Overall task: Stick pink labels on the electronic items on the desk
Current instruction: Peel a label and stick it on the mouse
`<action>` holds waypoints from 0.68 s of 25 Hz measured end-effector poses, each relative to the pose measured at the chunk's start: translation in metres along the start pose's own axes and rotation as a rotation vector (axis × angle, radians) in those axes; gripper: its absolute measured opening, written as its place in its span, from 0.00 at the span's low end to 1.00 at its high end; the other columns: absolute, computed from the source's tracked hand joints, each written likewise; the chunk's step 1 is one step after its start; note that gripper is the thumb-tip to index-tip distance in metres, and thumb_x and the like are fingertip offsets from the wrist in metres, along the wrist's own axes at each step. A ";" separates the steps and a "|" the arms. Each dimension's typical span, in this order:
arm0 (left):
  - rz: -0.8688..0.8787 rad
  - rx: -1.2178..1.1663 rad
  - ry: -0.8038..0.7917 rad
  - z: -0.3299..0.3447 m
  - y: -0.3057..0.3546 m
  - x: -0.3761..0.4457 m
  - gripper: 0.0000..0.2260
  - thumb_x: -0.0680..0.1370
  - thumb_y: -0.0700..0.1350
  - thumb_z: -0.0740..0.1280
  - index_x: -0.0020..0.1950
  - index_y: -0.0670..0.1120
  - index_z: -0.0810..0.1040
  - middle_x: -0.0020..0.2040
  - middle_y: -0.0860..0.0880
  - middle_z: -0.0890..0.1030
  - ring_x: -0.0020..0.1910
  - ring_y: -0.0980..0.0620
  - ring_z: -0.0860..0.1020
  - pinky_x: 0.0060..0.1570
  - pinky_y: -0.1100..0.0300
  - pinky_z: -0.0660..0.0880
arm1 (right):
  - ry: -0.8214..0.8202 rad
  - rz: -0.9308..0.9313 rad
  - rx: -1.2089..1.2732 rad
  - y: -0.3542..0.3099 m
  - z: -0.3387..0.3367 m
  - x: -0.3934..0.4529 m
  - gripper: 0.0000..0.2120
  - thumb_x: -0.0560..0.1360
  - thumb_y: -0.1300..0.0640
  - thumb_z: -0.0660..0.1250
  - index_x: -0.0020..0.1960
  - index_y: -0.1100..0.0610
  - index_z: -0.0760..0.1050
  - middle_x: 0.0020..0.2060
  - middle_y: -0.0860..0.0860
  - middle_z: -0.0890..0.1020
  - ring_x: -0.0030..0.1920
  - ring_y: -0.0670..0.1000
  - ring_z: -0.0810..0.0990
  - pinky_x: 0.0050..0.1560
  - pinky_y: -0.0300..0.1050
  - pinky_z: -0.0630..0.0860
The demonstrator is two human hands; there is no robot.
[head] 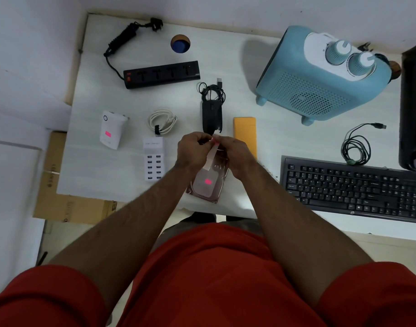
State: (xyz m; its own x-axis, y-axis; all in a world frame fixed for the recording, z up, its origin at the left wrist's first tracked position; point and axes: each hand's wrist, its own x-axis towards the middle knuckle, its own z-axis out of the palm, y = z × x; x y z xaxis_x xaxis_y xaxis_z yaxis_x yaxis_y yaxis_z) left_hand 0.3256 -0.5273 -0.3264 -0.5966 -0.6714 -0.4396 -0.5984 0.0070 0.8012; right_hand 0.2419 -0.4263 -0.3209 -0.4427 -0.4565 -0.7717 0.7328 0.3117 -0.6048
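A pink label (216, 142) is pinched at the top of a pale backing strip (211, 156) held between the left hand (192, 151) and right hand (234, 156), both closed on it above the white desk (261, 135). Below them lies a hard drive (205, 185) bearing a pink sticker (208, 181). A white plug-in device (112, 129) at left is also tagged; the USB charger (154, 161) shows none.

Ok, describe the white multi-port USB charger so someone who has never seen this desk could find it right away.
Start at the black power strip near the back of the white desk and come toward the front edge. Past the coiled white cable lies the white USB charger, a flat block. Two columns of dark ports set it apart from the white plug-in device, which carries a pink label.
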 end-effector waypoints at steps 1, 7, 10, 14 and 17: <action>-0.004 0.005 0.000 0.001 0.001 0.001 0.07 0.73 0.44 0.72 0.49 0.45 0.84 0.44 0.48 0.85 0.44 0.50 0.83 0.50 0.49 0.81 | 0.006 -0.015 -0.021 -0.001 -0.001 0.001 0.08 0.78 0.57 0.70 0.48 0.62 0.81 0.39 0.56 0.84 0.36 0.51 0.84 0.34 0.41 0.78; -0.014 0.009 -0.016 0.004 0.004 0.002 0.10 0.72 0.46 0.70 0.51 0.45 0.84 0.45 0.47 0.85 0.45 0.49 0.83 0.50 0.47 0.81 | 0.032 -0.083 -0.109 -0.004 -0.008 0.011 0.07 0.78 0.63 0.69 0.53 0.66 0.81 0.43 0.58 0.86 0.39 0.51 0.86 0.35 0.39 0.80; -0.012 0.016 0.018 0.005 0.006 0.003 0.08 0.72 0.45 0.71 0.49 0.45 0.85 0.44 0.48 0.85 0.44 0.50 0.84 0.50 0.49 0.81 | -0.002 -0.070 -0.089 -0.006 -0.011 0.009 0.10 0.79 0.63 0.68 0.57 0.67 0.80 0.44 0.57 0.85 0.41 0.50 0.86 0.36 0.38 0.79; 0.048 0.117 0.033 0.005 0.010 0.002 0.09 0.74 0.45 0.72 0.51 0.43 0.85 0.46 0.47 0.86 0.45 0.52 0.83 0.51 0.54 0.81 | -0.033 -0.055 -0.078 -0.005 -0.015 0.007 0.09 0.79 0.62 0.68 0.56 0.64 0.81 0.43 0.55 0.85 0.42 0.49 0.85 0.36 0.38 0.79; 0.098 0.168 0.042 0.005 0.011 -0.001 0.08 0.75 0.44 0.71 0.51 0.43 0.84 0.46 0.46 0.86 0.45 0.51 0.83 0.51 0.54 0.80 | -0.030 -0.039 -0.106 -0.003 -0.018 0.007 0.09 0.79 0.61 0.68 0.56 0.62 0.82 0.43 0.53 0.85 0.41 0.48 0.85 0.38 0.38 0.79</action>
State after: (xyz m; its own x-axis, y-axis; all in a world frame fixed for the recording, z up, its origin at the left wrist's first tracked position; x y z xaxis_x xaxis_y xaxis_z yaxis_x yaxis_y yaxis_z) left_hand 0.3171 -0.5231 -0.3191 -0.6353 -0.6921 -0.3426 -0.6216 0.1951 0.7586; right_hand 0.2268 -0.4154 -0.3283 -0.4530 -0.4944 -0.7419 0.6559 0.3787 -0.6529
